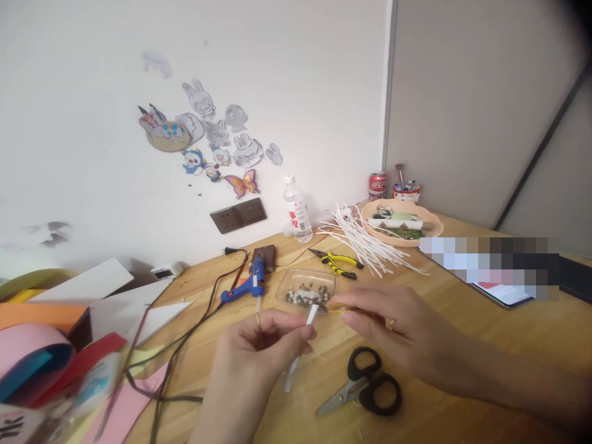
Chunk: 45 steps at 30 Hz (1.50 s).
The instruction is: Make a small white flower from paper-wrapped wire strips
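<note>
Wooden desk [462,345], sticker wall behind. Left hand [252,364] pinches white stick [300,345]; right hand [398,336] pinches small bit near its tip. Best steady both, scissors [365,388] near.

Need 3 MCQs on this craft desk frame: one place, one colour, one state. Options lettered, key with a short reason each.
1. Where do the scissors lie?
A. In the peach dish
B. On the table below the right hand
C. On the pink paper

2. What colour is the glue gun?
A. Blue
B. Red
C. Green

3. What is the left hand doing?
A. Resting flat
B. Gripping the bottle
C. Pinching a white stick

Key: 1 B, black handles lie on bare wood by that hand. 2 A, its body is blue. 3 C, fingertips close on the stick.
</note>
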Available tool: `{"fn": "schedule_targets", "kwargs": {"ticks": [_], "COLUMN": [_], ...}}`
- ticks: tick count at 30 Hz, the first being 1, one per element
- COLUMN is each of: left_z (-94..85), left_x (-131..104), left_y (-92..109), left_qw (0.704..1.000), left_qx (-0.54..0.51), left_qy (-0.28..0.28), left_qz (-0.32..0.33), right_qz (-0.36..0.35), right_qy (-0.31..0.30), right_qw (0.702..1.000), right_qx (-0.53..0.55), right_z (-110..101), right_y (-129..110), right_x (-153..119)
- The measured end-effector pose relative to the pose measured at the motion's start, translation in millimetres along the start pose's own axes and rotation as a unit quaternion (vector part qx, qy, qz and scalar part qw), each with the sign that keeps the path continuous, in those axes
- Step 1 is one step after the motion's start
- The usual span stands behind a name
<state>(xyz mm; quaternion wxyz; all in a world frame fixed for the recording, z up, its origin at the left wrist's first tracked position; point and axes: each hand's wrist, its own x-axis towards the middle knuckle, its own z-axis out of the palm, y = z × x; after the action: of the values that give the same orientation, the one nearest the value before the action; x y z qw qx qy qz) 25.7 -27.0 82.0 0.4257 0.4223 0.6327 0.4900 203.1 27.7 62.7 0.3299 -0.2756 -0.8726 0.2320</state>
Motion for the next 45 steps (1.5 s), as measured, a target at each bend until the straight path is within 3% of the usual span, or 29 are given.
{"fn": "schedule_targets", "kwargs": {"ticks": [10,30,38,45], "left_z": [-0.6,2.2,1.3,1.9], "left_x": [-0.7,-1.3,-4.4,-3.8], "left_y": [1.7,2.4,1.3,0.1], "left_qw": [0.999,0.999,0.998,0.998], "left_qx": [0.040,-0.004,0.039,0.027], "left_qy": [-0.006,-0.029,-0.017,-0.019], "left_qz": [-0.021,-0.026,0.050,0.057], "right_qz": [-0.014,-0.025,-0.039,-0.036], "right_qy": [0.011,-0.004,-0.010,-0.022], "right_qw": [0.999,0.998,0.997,0.998], "right_qx": [-0.037,-0.059,-0.060,-0.047], "right_z": [-0.6,-1.3,-1.5,-2.2], "right_y": [-0.5,0.1,-3.8,-3.9], "right_x": [-5.1,-4.3,-6.0,-4.7]}}
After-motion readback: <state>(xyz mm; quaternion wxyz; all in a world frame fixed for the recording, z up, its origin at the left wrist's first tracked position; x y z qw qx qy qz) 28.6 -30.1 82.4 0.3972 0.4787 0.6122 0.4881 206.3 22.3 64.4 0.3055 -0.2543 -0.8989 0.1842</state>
